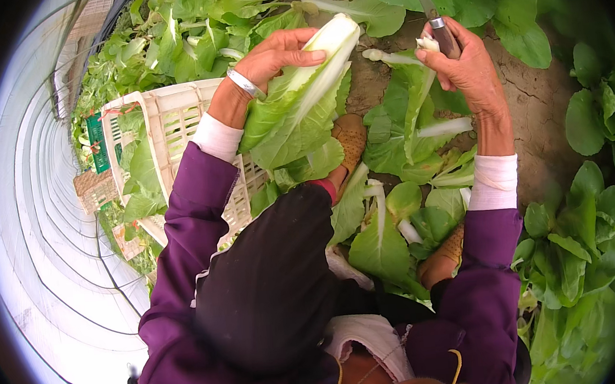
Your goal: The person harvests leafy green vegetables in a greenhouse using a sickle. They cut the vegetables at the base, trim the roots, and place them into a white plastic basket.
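Note:
My left hand (281, 58) grips a head of leafy cabbage (305, 97) near its pale base, which points up and to the right; its green leaves hang towards my forearm. My right hand (463, 66) is closed round the wooden handle of a sickle (444, 37), its curved metal blade rising to the picture's top edge. A small whitish cut piece (427, 44) sits between the thumb and fingers of that hand. Between my hands, loose green leaves (404, 108) with pale stalks lie on the soil.
A white plastic crate (171, 108) holding leaves stands at the left, with a green crate (98, 143) beyond it. Leafy plants (587, 235) grow at the right over cracked soil (531, 104). My shoes (351, 140) are among cut leaves. Plastic greenhouse sheeting (55, 222) curves at the far left.

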Available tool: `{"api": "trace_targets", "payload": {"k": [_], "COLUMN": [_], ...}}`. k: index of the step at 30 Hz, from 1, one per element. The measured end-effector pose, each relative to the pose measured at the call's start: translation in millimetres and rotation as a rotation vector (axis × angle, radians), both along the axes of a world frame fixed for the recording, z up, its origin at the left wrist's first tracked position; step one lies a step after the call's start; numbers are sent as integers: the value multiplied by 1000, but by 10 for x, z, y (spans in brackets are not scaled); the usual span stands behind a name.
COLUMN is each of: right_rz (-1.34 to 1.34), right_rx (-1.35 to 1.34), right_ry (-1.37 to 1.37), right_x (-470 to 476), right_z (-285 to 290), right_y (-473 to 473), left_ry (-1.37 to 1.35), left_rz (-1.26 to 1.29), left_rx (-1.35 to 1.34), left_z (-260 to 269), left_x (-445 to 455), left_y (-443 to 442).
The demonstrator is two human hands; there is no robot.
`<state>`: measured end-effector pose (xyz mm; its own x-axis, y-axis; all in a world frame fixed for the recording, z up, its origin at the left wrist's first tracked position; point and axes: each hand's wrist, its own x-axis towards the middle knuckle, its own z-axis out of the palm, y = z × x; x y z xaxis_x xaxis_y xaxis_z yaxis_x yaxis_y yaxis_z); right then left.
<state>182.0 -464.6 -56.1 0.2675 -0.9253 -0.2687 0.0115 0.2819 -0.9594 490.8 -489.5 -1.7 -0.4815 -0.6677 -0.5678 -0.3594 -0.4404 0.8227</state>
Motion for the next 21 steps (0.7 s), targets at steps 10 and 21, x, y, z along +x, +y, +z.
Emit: {"api": "trace_targets", "payload": {"k": [10,21], "right_rz": [-303,-252], "right_rx": [-148,26], "right_ry": [-3,-121], "right_x": [305,437], "right_z": [128,33], "right_y": [3,15], "left_ry": [833,221], "left_rz": [668,1077], "left_rx": [224,-109], "left_z": [6,-21], "left_x": [31,125], "left_y": [-43,-73]}}
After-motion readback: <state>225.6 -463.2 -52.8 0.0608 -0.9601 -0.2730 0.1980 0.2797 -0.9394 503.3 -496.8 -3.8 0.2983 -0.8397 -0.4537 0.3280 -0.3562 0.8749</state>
